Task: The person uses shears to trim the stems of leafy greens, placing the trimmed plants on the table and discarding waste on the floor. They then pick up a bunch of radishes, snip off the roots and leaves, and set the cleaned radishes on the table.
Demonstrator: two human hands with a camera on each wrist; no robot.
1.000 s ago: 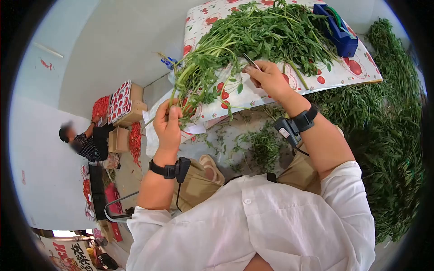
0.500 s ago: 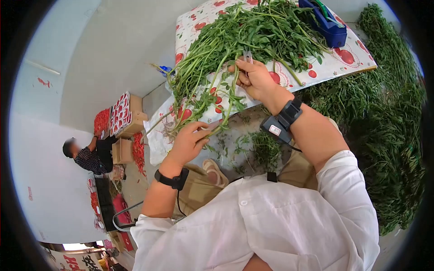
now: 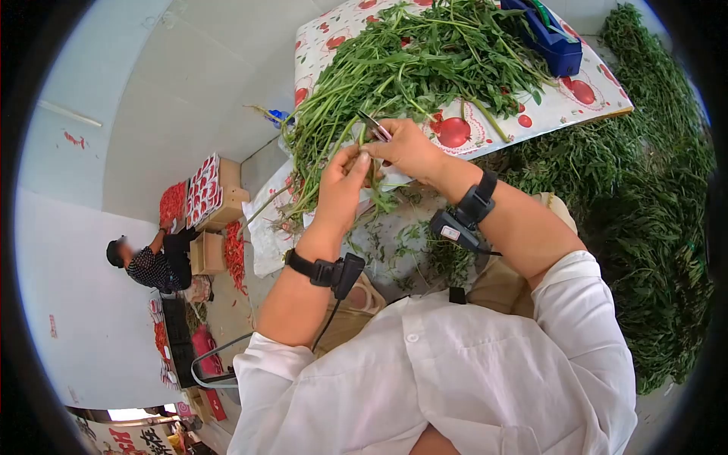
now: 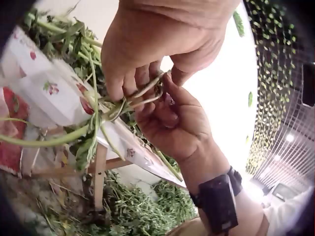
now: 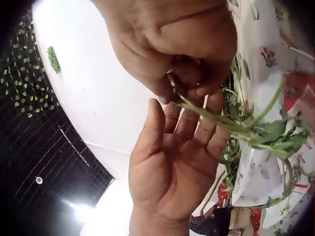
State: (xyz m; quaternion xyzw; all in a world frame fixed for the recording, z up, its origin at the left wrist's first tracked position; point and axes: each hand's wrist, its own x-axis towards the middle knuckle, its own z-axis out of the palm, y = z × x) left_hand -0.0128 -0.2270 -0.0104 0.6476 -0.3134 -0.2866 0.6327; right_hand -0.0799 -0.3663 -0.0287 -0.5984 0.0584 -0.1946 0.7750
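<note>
At the near edge of a table covered with a cherry-print cloth (image 3: 576, 98), my two hands meet over a loose heap of long green leafy stems (image 3: 425, 61). My left hand (image 3: 341, 186) reaches up from below, and its fingers and thumb pinch a few stems (image 4: 59, 140). My right hand (image 3: 409, 148) comes in from the right, gripping a small metal cutter (image 3: 373, 126) and pinching a leafy stem (image 5: 231, 123) at its cut end. In the right wrist view my left hand (image 5: 172, 162) lies palm-up just under my right hand (image 5: 172, 39).
A blue box (image 3: 550, 34) stands at the table's far right. Cut greens (image 3: 652, 212) cover the floor on the right, with trimmings under the table. Far left, a person (image 3: 148, 262) crouches by cardboard boxes (image 3: 212, 193) and red chillies (image 3: 235, 254).
My left hand rose from the low stem ends to meet my right hand. My right hand came down and left toward the table edge, still holding the cutter.
</note>
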